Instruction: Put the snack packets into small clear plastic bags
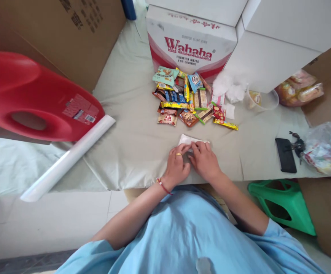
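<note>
A small flat white packet lies on the cloth-covered table before me, partly hidden under my fingers. My left hand, with a gold ring and a red string bracelet, has its fingers bent onto the packet's near left part. From the other side, my right hand pinches the packet, and the fingertips of both hands meet over it. Beyond them lies a pile of wrapped snacks, with yellow, blue, brown and green wrappers.
Behind the snacks stands a Wahaha water carton. White fluffy stuffing and a clear plastic bowl sit to its right. A red jug and a plastic film roll are at left; a phone, keys and a plastic bag at right.
</note>
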`<control>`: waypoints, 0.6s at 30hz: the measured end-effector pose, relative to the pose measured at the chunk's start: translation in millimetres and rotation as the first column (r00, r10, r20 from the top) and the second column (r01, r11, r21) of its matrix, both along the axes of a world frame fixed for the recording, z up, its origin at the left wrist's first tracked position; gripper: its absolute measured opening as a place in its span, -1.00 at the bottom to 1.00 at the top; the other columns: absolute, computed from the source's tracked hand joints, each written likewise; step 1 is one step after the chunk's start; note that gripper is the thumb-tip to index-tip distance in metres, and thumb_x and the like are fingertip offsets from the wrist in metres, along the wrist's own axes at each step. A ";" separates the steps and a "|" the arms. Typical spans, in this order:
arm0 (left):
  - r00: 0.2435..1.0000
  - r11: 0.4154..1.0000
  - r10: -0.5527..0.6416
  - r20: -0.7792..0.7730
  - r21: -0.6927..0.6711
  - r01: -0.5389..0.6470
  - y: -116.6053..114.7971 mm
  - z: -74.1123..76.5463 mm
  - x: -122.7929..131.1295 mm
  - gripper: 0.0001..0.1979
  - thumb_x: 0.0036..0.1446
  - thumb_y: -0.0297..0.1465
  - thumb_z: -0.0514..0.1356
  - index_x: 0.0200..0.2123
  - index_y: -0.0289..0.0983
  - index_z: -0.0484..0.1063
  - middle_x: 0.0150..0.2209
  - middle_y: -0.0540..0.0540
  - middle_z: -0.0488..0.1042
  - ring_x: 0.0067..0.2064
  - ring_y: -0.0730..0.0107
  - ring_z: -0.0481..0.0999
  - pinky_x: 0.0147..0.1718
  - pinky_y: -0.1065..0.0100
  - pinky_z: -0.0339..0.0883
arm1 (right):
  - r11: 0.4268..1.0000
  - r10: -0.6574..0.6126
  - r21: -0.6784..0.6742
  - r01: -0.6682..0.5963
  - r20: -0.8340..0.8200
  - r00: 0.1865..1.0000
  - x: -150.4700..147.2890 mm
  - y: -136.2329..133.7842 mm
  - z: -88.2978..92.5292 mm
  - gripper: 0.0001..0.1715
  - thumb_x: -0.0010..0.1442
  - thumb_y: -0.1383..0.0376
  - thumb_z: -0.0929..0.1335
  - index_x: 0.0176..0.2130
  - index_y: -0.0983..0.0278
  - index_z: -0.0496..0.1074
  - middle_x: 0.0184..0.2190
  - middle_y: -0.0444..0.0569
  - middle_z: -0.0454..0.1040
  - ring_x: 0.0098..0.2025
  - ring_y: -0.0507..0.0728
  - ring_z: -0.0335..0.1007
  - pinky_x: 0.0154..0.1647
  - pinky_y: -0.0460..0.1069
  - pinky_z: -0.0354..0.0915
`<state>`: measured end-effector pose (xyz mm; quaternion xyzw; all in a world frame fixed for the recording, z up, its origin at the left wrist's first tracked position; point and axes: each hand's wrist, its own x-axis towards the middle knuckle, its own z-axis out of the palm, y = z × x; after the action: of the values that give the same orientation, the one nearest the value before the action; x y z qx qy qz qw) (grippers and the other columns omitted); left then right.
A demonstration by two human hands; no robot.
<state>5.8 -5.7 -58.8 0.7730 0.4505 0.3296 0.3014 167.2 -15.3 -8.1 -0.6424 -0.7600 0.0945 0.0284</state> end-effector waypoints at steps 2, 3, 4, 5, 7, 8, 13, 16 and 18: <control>0.996 0.999 0.005 0.084 -0.053 0.000 0.6 2.0 -2.8 -0.32 0.04 -0.54 0.11 0.29 -0.31 0.27 0.24 -0.33 0.49 0.33 0.07 0.45 0.34 -0.04 0.29 | 1.000 0.015 0.010 -0.015 0.033 0.999 1.2 0.7 -3.5 -0.43 0.44 0.25 0.34 0.36 0.32 0.36 0.17 0.26 0.45 0.14 0.36 0.26 0.08 0.15 0.27; 0.992 0.997 0.020 0.128 -0.074 -0.010 0.3 3.5 -4.5 -0.34 0.06 -0.54 0.11 0.28 -0.29 0.27 0.23 -0.31 0.50 0.32 0.09 0.45 0.35 -0.03 0.28 | 0.999 0.027 0.019 -0.028 0.048 0.998 2.1 2.9 -4.6 -0.46 0.45 0.27 0.32 0.36 0.29 0.37 0.17 0.25 0.46 0.13 0.36 0.26 0.07 0.16 0.26; 0.984 0.995 0.054 0.171 -0.089 -0.039 -0.4 5.2 -6.4 -0.38 0.08 -0.54 0.11 0.26 -0.28 0.27 0.19 -0.29 0.51 0.30 0.12 0.48 0.35 -0.01 0.29 | 0.999 0.042 0.031 -0.044 0.059 0.997 3.7 5.9 -5.0 -0.48 0.47 0.29 0.29 0.35 0.27 0.38 0.16 0.23 0.48 0.11 0.35 0.27 0.06 0.16 0.25; 0.972 0.991 0.104 0.210 -0.102 -0.084 -1.5 6.9 -8.6 -0.43 0.13 -0.52 0.10 0.24 -0.27 0.27 0.15 -0.27 0.52 0.26 0.14 0.50 0.34 0.00 0.31 | 0.997 0.054 0.042 -0.057 0.065 0.996 5.9 9.2 -4.7 -0.50 0.49 0.31 0.25 0.34 0.26 0.39 0.16 0.22 0.50 0.10 0.35 0.28 0.05 0.17 0.23; 0.932 0.970 0.238 0.272 -0.123 -0.212 -4.4 10.3 -13.6 -0.56 0.23 -0.47 0.10 0.18 -0.24 0.28 0.07 -0.23 0.53 0.17 0.18 0.55 0.27 0.03 0.39 | 0.997 0.048 0.060 -0.051 0.038 0.998 12.7 15.6 -1.2 -0.52 0.51 0.33 0.20 0.30 0.25 0.44 0.14 0.20 0.53 0.08 0.33 0.31 0.04 0.16 0.21; 0.906 0.951 0.304 0.295 -0.144 -0.272 -5.8 11.9 -16.1 -0.63 0.28 -0.43 0.10 0.14 -0.22 0.30 0.05 -0.22 0.52 0.14 0.19 0.55 0.21 0.07 0.44 | 0.997 0.022 0.073 -0.021 -0.012 1.000 17.0 18.2 1.9 -0.53 0.51 0.33 0.20 0.26 0.25 0.48 0.12 0.20 0.54 0.08 0.33 0.32 0.04 0.16 0.21; 0.832 0.877 0.381 0.403 -0.443 -0.187 -6.7 22.1 -17.9 -0.62 0.35 -0.18 0.20 0.14 -0.20 0.33 0.19 -0.30 0.46 0.22 0.10 0.52 0.00 0.15 0.56 | 0.984 -0.174 -0.107 0.139 -0.690 0.702 35.1 21.0 18.8 -0.60 0.44 0.12 0.29 -0.02 0.27 0.62 -0.09 0.11 0.61 -0.07 0.24 0.47 -0.02 0.10 0.34; 0.752 0.771 0.349 0.560 -0.627 0.109 -1.5 27.7 -8.5 -0.49 0.26 -0.08 0.30 0.13 -0.23 0.36 0.16 -0.32 0.55 0.14 0.06 0.60 0.02 0.10 0.55 | 0.896 -0.426 -0.444 0.006 -0.857 0.290 31.2 14.6 15.7 -0.50 0.27 -0.06 0.43 -0.05 0.26 0.63 -0.27 -0.01 0.63 -0.28 0.16 0.50 -0.20 0.04 0.39; 0.710 0.713 0.399 0.581 -0.683 0.158 2.5 29.4 -0.9 -0.51 0.16 -0.10 0.38 0.03 -0.25 0.41 0.04 -0.27 0.64 0.04 0.08 0.65 0.03 0.10 0.54 | 0.842 -0.529 -0.538 -0.036 -0.837 0.138 22.3 7.3 8.3 -0.43 0.19 -0.12 0.48 -0.03 0.25 0.63 -0.33 -0.05 0.63 -0.36 0.13 0.49 -0.27 0.03 0.39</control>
<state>4.9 -3.3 -29.4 0.3866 0.4463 0.4223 0.6878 189.5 -8.0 0.1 -0.5394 -0.3988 0.6397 0.3751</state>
